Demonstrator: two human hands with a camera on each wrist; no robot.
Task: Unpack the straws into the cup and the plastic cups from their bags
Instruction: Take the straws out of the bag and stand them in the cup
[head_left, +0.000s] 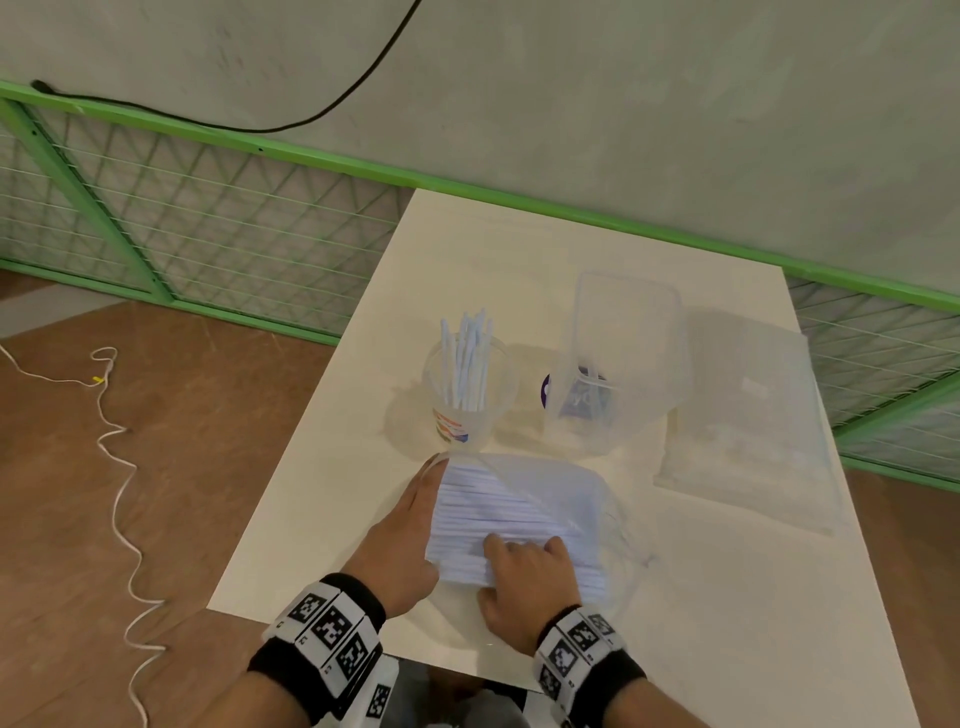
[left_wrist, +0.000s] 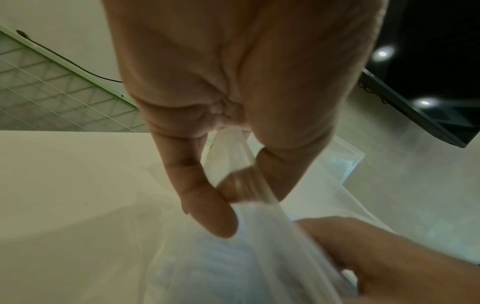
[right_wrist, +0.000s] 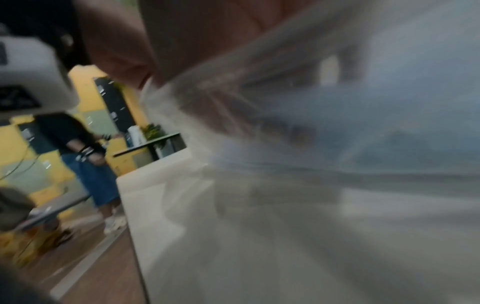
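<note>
A clear bag of white straws (head_left: 519, 512) lies on the white table (head_left: 519, 249) near its front edge. My left hand (head_left: 428, 486) is at the bag's left end, and in the left wrist view its thumb and forefinger (left_wrist: 207, 209) pinch the bag's clear edge (left_wrist: 241, 183). My right hand (head_left: 522, 558) lies on the bag's near side with fingers curled over the straws. Just behind the bag stands a clear cup (head_left: 467, 400) holding several white straws (head_left: 467, 358). To its right a tall clear bag (head_left: 623, 364) stands upright, its contents hard to make out.
Another clear bag (head_left: 753, 421) lies flat at the table's right side. A green mesh fence (head_left: 208, 228) runs behind the table. A white cord (head_left: 117, 467) trails over the brown floor on the left. The right wrist view is blurred; a person (right_wrist: 83, 156) stands in its background.
</note>
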